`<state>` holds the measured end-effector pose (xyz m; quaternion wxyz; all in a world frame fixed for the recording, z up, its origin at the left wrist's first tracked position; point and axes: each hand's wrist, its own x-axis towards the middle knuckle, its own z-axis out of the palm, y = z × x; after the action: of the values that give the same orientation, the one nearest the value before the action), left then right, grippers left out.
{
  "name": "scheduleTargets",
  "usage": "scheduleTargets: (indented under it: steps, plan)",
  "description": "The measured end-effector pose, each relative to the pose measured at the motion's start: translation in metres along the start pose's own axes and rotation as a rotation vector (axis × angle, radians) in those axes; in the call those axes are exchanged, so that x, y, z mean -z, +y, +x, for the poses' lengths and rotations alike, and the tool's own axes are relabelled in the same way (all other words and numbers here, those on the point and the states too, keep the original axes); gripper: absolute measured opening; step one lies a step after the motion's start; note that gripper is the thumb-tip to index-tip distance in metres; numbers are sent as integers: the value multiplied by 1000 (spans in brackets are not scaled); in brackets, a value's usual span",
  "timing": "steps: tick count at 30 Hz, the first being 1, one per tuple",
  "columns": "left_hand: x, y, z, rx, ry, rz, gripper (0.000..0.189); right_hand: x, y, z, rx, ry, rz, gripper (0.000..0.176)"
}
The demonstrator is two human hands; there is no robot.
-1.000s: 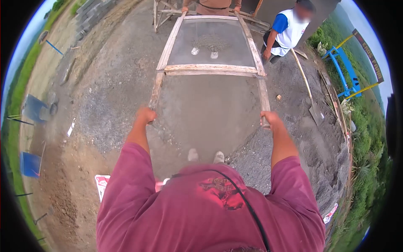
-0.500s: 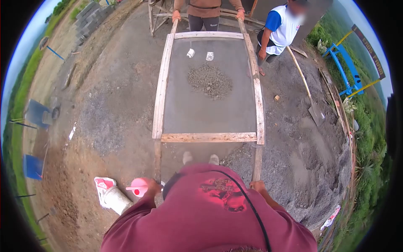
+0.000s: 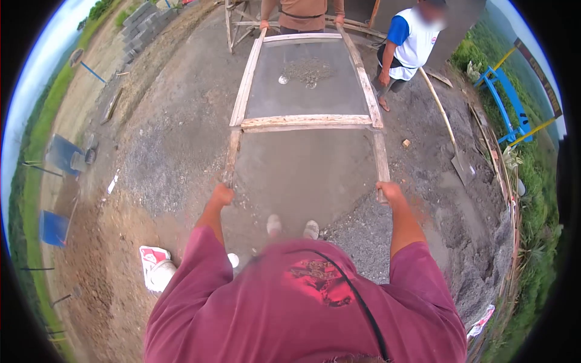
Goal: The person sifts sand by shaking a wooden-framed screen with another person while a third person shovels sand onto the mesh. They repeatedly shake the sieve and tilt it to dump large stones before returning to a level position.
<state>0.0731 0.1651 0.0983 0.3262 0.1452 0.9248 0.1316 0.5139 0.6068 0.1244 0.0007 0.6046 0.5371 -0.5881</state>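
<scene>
A large wooden-framed sieve [image 3: 305,121] with a grey mesh is held level above the ground. My left hand [image 3: 223,193] is closed around the end of its near left handle, and my right hand [image 3: 391,192] around the near right one. Both my arms are stretched forward. Coarse gravel [image 3: 308,71] lies on the far half of the mesh, with two whitish lumps at its near edge. At the far end another person [image 3: 304,19] in a brown top grips the two opposite handles.
A second person [image 3: 407,45] stands right of the sieve, near a shovel [image 3: 463,166] on the dark sand. A bucket [image 3: 162,275] stands by my left arm. Blue containers [image 3: 54,228] are at far left, a blue metal frame [image 3: 507,109] at far right.
My hands have pushed the sieve away from my body, and my arms have straightened. The gravel now lies more spread out. A pink container beside my left hand is no longer visible.
</scene>
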Motion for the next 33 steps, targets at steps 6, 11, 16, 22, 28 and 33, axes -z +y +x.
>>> scheduleTargets:
  steps: [6,11,16,22,28,33]
  plan:
    - [-130,-164,-155,284,-336,-74,54,-20,346,-50,64,97,-475,45]
    - [-119,-178,-224,173,-31,44,37,-43,271,-171,-232,226,-241,45]
    - [-89,-135,-125,68,-170,30,32,-44,245,-54,-77,122,-316,46]
    - [56,23,-18,-60,124,102,40,-19,-6,-6,-40,-8,101,21]
    - [-4,-35,-35,-25,103,97,43,-23,61,-14,14,18,-6,26]
    - [-88,-145,-160,165,-190,2,49,-46,289,-92,-44,227,-446,47]
